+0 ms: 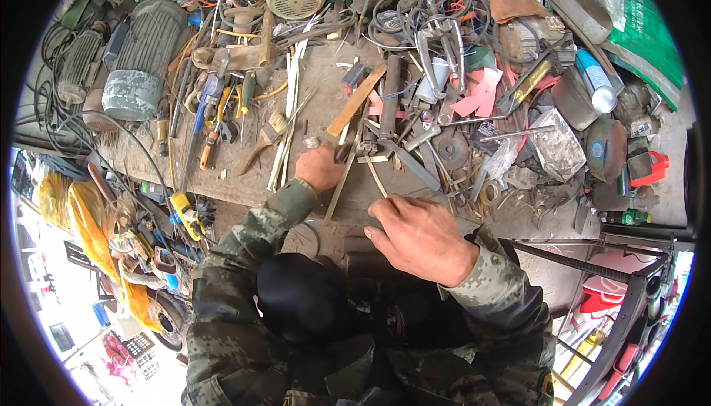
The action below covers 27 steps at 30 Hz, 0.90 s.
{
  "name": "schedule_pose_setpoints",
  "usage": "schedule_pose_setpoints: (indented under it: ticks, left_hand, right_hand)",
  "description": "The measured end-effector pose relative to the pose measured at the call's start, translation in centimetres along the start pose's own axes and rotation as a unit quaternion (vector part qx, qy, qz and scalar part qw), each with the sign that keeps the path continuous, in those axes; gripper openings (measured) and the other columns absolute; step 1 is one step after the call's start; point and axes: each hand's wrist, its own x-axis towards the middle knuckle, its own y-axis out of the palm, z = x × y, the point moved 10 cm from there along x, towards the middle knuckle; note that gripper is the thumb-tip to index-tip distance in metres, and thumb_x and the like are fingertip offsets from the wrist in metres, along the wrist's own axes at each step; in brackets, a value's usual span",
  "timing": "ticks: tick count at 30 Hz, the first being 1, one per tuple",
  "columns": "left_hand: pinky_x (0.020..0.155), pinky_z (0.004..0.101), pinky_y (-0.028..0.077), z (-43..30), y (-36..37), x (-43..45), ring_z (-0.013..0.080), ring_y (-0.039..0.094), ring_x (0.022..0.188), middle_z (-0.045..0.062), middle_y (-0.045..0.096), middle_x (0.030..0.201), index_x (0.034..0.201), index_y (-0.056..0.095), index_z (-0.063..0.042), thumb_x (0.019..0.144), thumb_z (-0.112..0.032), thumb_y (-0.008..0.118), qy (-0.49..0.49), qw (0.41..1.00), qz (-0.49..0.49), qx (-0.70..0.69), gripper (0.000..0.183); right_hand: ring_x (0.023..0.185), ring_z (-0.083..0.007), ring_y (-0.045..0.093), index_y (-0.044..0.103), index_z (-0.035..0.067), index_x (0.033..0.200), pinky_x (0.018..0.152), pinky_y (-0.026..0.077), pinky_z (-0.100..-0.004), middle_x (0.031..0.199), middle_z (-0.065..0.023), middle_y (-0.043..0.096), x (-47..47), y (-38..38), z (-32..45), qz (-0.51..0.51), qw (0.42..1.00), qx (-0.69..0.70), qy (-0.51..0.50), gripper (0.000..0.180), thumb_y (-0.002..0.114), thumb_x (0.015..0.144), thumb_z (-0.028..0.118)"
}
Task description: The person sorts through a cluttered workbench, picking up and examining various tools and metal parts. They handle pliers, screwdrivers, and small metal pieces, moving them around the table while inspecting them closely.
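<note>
My right hand (pixel 419 236) is closed around the near end of a thin pale strip (pixel 376 177), which slants up to a small metal block (pixel 367 148) on the workbench (pixel 244 184). Curled low over the bench, my left hand (pixel 320 168) has its fingers mostly hidden, so what it grips is unclear. Between the hands lies a long narrow flat bar (pixel 340 189). Just beyond my left hand are a brown wooden strip (pixel 357 99) and a crumpled scrap (pixel 312 142). A grey-handled tool (pixel 414 166) lies right of the block.
Left of my hands lie a brush (pixel 272 128), white strips (pixel 291 112), a screwdriver (pixel 246 98) and pliers. Electric motors (pixel 147 56) and tangled cables crowd the back left. A gear puller (pixel 441 45), a spray can (pixel 595 81) and scrap metal cover the right side.
</note>
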Motion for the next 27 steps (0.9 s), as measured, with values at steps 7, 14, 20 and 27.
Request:
schedule_pose_setpoints:
  ticks: [7,14,20,27]
  left_hand:
    - [0.074,0.0427,0.053,4.1,-6.0,2.2,0.0332,0.07,0.081,0.021,0.07,0.083,0.099,0.067,0.0,0.092,-0.028,0.067,-0.005,0.981,-0.056,-0.183,0.029]
    - [0.081,0.0429,0.054,-3.7,-5.4,6.1,0.0321,0.071,0.089,0.021,0.073,0.093,0.104,0.072,0.001,0.087,-0.039,0.069,0.021,0.993,0.036,-0.107,0.043]
    - [0.096,0.0491,0.054,-6.2,-1.0,9.3,0.0432,0.069,0.106,0.028,0.072,0.11,0.113,0.069,0.002,0.085,-0.027,0.063,0.003,0.996,0.058,0.06,0.041]
    - [0.101,0.0455,0.052,-7.6,-0.7,8.8,0.0418,0.066,0.117,0.028,0.069,0.12,0.129,0.062,0.0,0.082,-0.017,0.062,0.034,0.987,0.132,0.084,0.05]
  right_hand:
    - [0.08,-0.036,0.068,0.057,0.005,0.103,0.072,0.056,-0.045,0.09,-0.0133,0.063,-0.2,0.1,-0.3,0.01,1.0,0.003,0.005,0.026,0.073,0.092,0.022]
    - [0.083,-0.0357,0.069,0.056,0.002,0.101,0.072,0.056,-0.0448,0.091,-0.0142,0.063,0.7,1.1,0.0,0.017,1.0,0.002,-0.01,0.028,0.072,0.092,0.022]
    - [0.082,-0.0368,0.068,0.055,0.001,0.102,0.071,0.056,-0.0454,0.09,-0.0153,0.062,0.8,1.2,-0.5,0.014,1.0,0.008,-0.004,0.029,0.072,0.092,0.022]
    - [0.081,-0.037,0.068,0.055,0.0,0.104,0.07,0.055,-0.0455,0.09,-0.0156,0.062,1.0,1.4,-0.6,0.02,1.0,-0.001,-0.01,0.03,0.072,0.092,0.022]
